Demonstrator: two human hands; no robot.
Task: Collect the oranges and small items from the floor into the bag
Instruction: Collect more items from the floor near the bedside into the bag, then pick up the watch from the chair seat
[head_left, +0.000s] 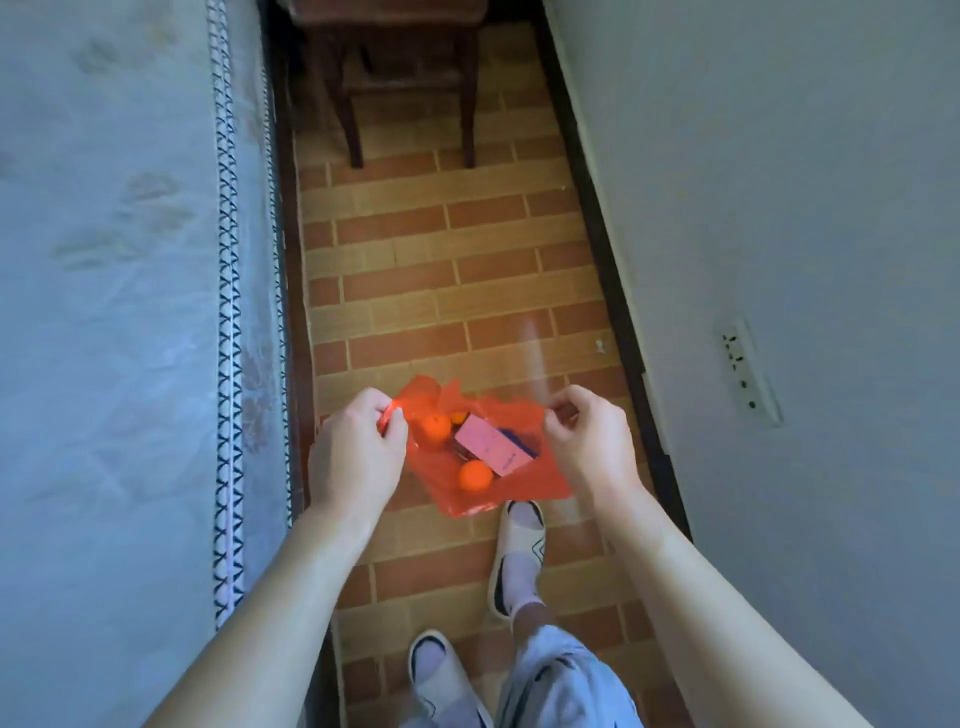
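While both hands hold it up between bed and wall, here is how things stand.

Bag: red bag of thin, see-through plastic, hanging above the brick-pattern floor, mouth stretched wide.

Left hand: left hand pinches the left rim, thumb and curled fingers bunching the film into a small wad.

Right hand: right hand pinches the right rim, fingers curled in; exactly how much film sits between the fingertips I cannot tell.

Load: one orange up near the left hand, a second orange lower down, a sliver of a third orange thing behind; a pink box lies across them, with something dark at its far side, too hidden to name.

Handling, bag: soft, slack, no stiffness at all; likely slippery, and it probably stretches or tears if one thin spot takes all the weight. Best held by gathered rim or handles, not a single layer.

Handling, oranges: round and firm, modest weight, inclined to roll to the lowest sag.

Handling, box: light, stiff, and its corners could poke the film.

Floor: no loose oranges visible ahead, only a tiny pale scrap by the skirting.

Surroundings: bed to the left, wooden chair ahead, slippered feet below.
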